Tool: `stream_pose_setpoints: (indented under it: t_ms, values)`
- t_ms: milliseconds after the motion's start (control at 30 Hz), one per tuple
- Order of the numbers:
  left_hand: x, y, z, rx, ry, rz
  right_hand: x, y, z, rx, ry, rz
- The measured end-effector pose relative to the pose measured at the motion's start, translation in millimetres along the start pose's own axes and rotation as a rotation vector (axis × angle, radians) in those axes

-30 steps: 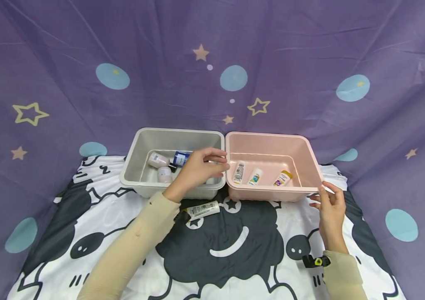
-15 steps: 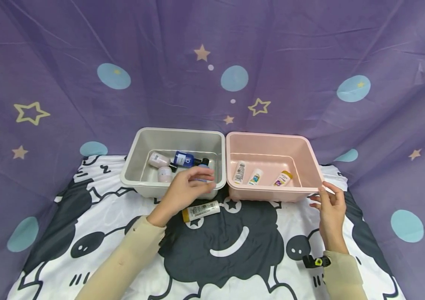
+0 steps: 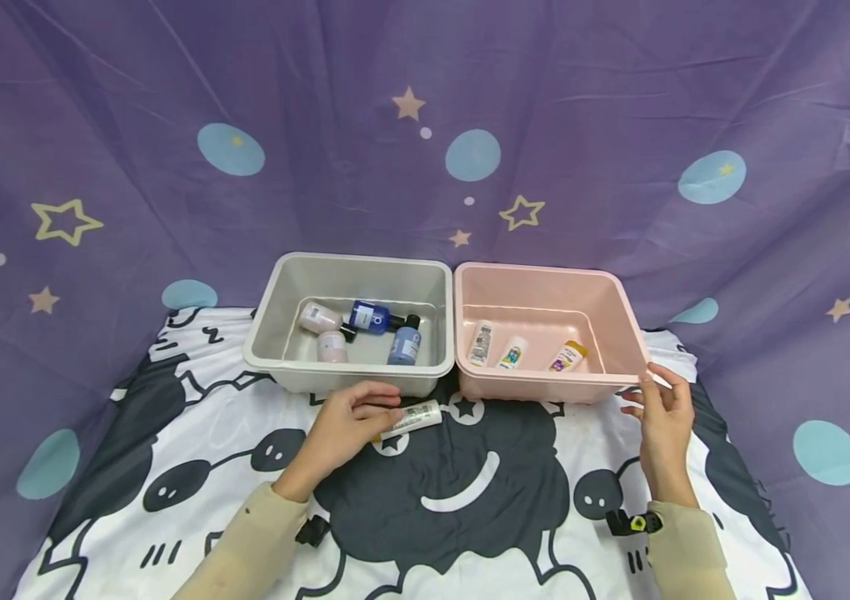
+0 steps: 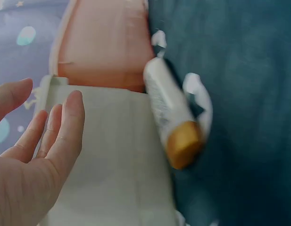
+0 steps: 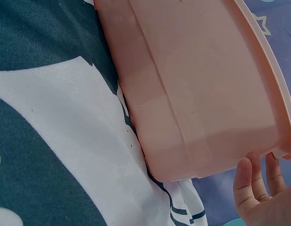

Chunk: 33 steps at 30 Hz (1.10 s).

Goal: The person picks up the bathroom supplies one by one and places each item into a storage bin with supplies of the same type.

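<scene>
A white tube with a gold cap (image 3: pixel 417 415) lies on the cloth before the grey bin (image 3: pixel 357 375). My left hand (image 3: pixel 353 421) is over its cap end in the head view. In the left wrist view my left hand (image 4: pixel 46 155) has fingers extended and apart, with the tube (image 4: pixel 166 103) to their right. My right hand (image 3: pixel 663 417) pinches the front right corner of the pink bin (image 3: pixel 545 385) between thumb and forefinger. Its other fingers (image 5: pixel 243 181) reach up below the rim in the right wrist view.
Inside the grey bin are two pale pink bottles, a dark blue bottle (image 3: pixel 370 317) and a lighter blue bottle (image 3: pixel 404 346). Three small tubes, one of them with a yellow cap (image 3: pixel 567 357), lie in the pink bin. A purple curtain (image 3: pixel 582 108) hangs behind.
My left hand has come away from above the grey bin, down and left to the white tube, uncovering the lighter blue bottle. The right hand stays at the pink bin's corner.
</scene>
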<state>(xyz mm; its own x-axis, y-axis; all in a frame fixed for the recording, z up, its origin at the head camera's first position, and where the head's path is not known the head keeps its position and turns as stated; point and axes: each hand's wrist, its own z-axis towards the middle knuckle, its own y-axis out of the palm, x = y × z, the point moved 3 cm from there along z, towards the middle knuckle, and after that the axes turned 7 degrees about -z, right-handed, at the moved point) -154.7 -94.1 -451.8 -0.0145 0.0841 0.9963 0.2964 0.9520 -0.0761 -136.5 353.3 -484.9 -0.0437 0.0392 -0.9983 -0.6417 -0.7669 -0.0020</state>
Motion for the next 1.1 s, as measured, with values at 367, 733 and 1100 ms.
stream_pose_setpoints:
  t_ms: [367, 733, 1100]
  values:
    - [-37.7, -15.8, -0.3, 0.118, -0.020, 0.171, 2, -2.1, -1, -0.007, 0.005, -0.012]
    - [-59.9, -22.6, 8.6, 0.157, -0.062, 0.280, 1, -1.7, -2, -0.005, 0.019, -0.018]
    - [-67.9, -17.9, 13.0, 0.112, 0.000, 0.444, 0, -0.9, -2, -0.005, 0.016, -0.005]
